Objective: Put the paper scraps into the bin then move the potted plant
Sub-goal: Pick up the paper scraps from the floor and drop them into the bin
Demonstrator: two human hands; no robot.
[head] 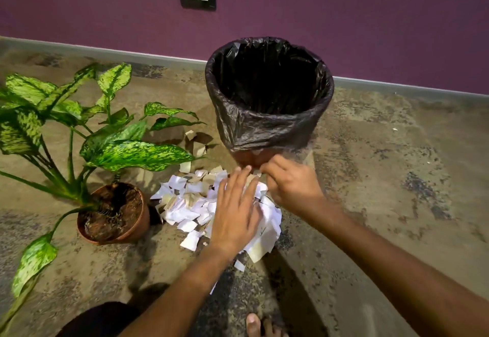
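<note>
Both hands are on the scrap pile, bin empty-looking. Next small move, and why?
Probably draw both hands together to scoop a bunch. The left hand lies flat on the paper scraps, the right hand curls at the far edge, and the bin stands just behind.

A pile of paper scraps (190, 204) lies on the mottled floor (383, 177). The left hand (235, 212) lies flat on it, fingers straight; the right hand (288, 183), at two o'clock from the left, pinches scraps. The bin (267, 122), black-lined, stands at twelve o'clock; the potted plant (113, 212) sits at nine.
</note>
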